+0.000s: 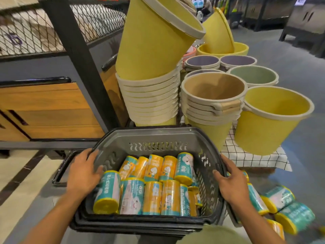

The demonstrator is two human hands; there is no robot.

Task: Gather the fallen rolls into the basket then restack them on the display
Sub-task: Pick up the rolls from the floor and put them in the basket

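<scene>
From the head camera I see my left hand and right hand curled over opposite rims of the grey slotted plastic basket, which holds teal-and-orange wrapped rolls. The loose rolls lie on the floor just right of it, nearest my right hand.

A leaning stack of yellow buckets stands mid-scene. Left of it a black metal post carries a wire mesh panel above a wooden panel. Right of it, more buckets in tan, purple, green and yellow sit on a checked cloth. Beyond them, grey floor runs to dark cabinets. Below-left of the stack lies pale tiling with a dark stripe.
</scene>
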